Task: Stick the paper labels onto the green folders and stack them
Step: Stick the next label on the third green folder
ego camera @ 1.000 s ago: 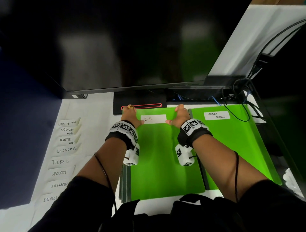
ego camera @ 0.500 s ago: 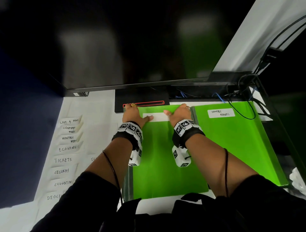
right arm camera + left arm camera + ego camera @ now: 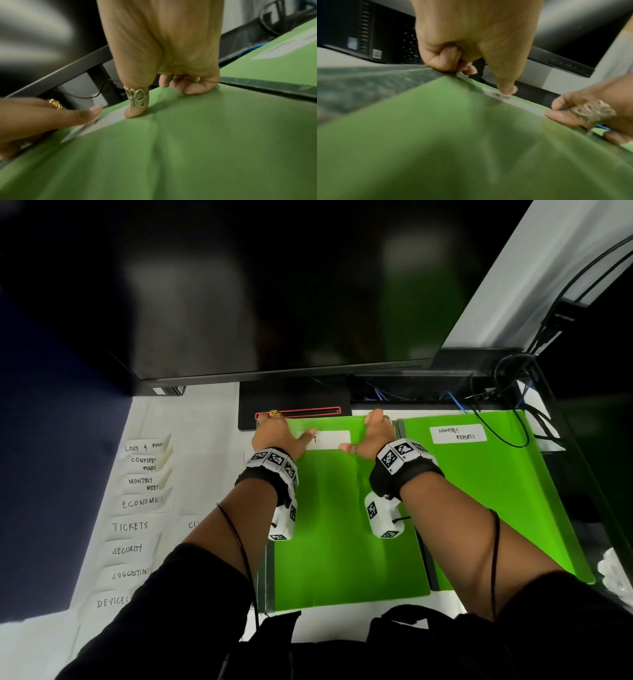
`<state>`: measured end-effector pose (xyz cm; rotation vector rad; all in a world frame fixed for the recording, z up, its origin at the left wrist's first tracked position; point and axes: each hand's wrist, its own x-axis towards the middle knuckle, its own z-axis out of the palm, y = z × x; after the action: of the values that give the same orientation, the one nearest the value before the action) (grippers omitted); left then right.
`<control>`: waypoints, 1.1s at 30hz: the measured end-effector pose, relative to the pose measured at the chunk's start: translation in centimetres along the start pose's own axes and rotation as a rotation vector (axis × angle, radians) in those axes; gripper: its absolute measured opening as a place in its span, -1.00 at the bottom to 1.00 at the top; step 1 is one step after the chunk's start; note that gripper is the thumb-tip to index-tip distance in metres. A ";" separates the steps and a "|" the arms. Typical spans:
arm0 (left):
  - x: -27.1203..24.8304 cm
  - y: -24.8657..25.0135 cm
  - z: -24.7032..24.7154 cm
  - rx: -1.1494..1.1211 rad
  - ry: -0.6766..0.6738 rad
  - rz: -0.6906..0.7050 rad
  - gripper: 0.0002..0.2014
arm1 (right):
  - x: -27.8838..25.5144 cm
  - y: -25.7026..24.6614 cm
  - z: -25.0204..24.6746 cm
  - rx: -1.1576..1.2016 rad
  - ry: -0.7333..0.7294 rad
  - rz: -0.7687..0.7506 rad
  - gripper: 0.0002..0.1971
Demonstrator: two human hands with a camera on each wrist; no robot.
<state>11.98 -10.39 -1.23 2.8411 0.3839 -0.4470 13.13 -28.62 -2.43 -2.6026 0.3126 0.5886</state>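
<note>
White desk (image 3: 205, 419) under a dark monitor (image 3: 274, 285) (cables (image 3: 507, 419) behind).

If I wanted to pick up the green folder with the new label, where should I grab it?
Probably the far top edge of the green folder, coming from the screen side. It lies flat on a stack, and there both hands, left hand and right hand, already curl fingers over the edge, thumbs on the label.
</note>
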 end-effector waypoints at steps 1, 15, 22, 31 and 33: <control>-0.2 0.3 0.2 0.037 0.008 0.005 -0.04 | 0.2 -0.1 -0.1 0.006 -0.026 0.017 -0.20; 0.4 1.0 -0.5 -0.012 -0.061 -0.015 -0.34 | -0.2 -0.8 0.5 0.099 0.104 0.109 -0.10; 0.6 0.1 -0.6 -0.052 -0.052 0.028 -0.35 | 0.1 0.2 -0.3 0.215 0.053 0.048 -0.28; -0.4 -0.6 -1.1 0.101 -0.143 0.167 0.06 | -1.2 0.7 -1.4 0.205 -0.091 -0.032 0.00; -1.2 -1.3 -1.2 -0.019 -0.102 0.165 -0.01 | -2.1 0.6 -1.2 0.184 -0.079 -0.040 0.13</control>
<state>10.83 -9.08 0.07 2.7889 0.1329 -0.5479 11.56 -29.46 -0.70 -2.3975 0.2745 0.6163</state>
